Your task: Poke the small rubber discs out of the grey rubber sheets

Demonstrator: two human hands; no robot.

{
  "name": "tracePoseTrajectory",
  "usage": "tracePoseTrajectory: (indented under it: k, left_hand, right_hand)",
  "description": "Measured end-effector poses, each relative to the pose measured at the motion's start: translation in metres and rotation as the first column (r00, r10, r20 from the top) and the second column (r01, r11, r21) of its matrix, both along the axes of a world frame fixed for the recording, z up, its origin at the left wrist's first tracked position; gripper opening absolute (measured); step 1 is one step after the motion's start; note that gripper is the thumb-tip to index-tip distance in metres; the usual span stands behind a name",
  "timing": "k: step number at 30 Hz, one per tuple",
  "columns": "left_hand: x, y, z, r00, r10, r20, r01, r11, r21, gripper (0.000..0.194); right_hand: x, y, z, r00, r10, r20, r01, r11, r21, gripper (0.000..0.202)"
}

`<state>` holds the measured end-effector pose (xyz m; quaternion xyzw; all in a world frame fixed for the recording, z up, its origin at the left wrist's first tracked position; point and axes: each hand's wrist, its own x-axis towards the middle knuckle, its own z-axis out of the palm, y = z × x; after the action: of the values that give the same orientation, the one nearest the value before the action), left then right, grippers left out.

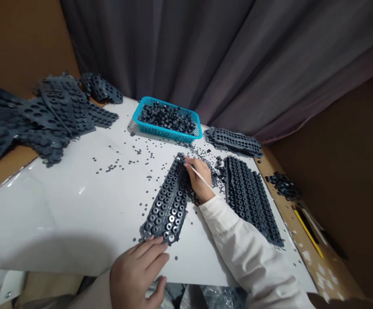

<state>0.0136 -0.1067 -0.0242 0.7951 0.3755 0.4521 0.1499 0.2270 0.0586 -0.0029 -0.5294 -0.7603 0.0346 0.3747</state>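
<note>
A dark grey rubber sheet of moulded rings [165, 201] lies on the white table, running away from me. My left hand [138, 274] rests its outstretched fingertips on the sheet's near end. At the far end, my right hand [200, 178] is closed around a thin white stick [202, 178], its tip down by the last rings. Small dark discs [112, 166] are scattered over the table on both sides of the sheet. Right of my right hand, a stack of similar ring sheets [251, 197] lies flat.
A turquoise basket [169, 136] full of small dark rubber parts stands at the back. Perforated sheets [60, 107] are heaped at the far left, and more perforated strips [234, 141] lie back right. On the right ledge are a yellow-edged tool [309, 231] and dark scraps [283, 185].
</note>
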Motion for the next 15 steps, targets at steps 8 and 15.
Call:
tracePoseTrajectory:
  k: [8,15]
  left_hand:
    - [-0.007,0.012,0.02,0.99,-0.068,-0.12,0.076,0.995,0.064,0.027]
    - [-0.008,0.013,0.022,0.977,-0.098,-0.188,0.112,0.992,0.064,0.027]
  right_hand:
    - [-0.001,-0.005,-0.003,0.954,0.206,-0.219,-0.235,0.965,-0.114,0.01]
    - [-0.001,-0.005,-0.007,0.975,0.187,-0.122,-0.205,0.965,-0.161,0.012]
